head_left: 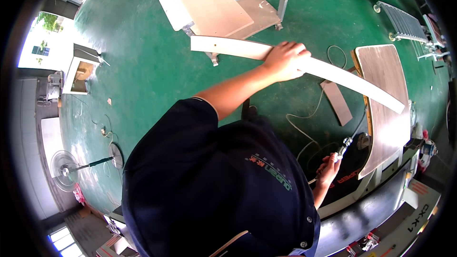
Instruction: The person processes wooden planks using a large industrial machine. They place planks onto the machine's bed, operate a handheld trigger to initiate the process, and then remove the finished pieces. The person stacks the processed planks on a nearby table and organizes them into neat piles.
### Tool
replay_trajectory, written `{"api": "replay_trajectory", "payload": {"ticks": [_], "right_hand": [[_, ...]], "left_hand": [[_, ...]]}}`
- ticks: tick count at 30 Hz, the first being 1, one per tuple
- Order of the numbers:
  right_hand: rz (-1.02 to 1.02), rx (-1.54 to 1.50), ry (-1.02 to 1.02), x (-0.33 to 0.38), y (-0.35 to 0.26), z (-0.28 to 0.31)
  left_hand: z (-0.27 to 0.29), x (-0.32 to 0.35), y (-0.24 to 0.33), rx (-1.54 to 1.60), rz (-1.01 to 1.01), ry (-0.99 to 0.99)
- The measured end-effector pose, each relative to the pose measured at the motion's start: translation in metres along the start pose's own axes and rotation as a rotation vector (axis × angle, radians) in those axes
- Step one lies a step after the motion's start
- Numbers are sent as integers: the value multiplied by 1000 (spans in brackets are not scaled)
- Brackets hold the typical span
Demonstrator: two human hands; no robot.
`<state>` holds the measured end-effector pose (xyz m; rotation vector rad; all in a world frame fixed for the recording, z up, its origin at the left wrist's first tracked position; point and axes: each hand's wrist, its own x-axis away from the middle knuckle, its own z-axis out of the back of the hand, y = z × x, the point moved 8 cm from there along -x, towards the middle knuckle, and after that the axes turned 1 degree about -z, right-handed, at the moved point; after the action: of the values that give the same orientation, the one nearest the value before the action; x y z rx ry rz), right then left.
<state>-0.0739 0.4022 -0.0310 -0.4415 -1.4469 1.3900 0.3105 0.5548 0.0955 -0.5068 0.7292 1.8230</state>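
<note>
Holding tight, the left hand (284, 60) is wrapped around the middle of a long, pale, curved wooden strip (333, 72), with both ends sticking far out past the fingers. Lower down, the right hand (328, 169) is closed on a small metal air nozzle (343, 145) with a thin white hose (304, 133). Just past it lies a brown wooden panel (383, 95). I think keeping the strip level works best.

Cream-white curved board (304, 64), green floor (143, 62), grey-brown wood-grain panel (385, 95), navy shirt (214, 185) with green lettering
</note>
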Motion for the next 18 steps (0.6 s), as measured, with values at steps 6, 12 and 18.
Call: {"api": "replay_trajectory", "payload": {"ticks": [6, 12, 18], "right_hand": [[-23, 171, -177, -1, -20, 8], [-106, 278, -321, -31, -25, 16], [-181, 375, -497, -104, -18, -28]], "left_hand": [[76, 14, 15, -57, 183, 4], [118, 14, 41, -269, 278, -16], [134, 11, 23, -341, 433, -49]]}}
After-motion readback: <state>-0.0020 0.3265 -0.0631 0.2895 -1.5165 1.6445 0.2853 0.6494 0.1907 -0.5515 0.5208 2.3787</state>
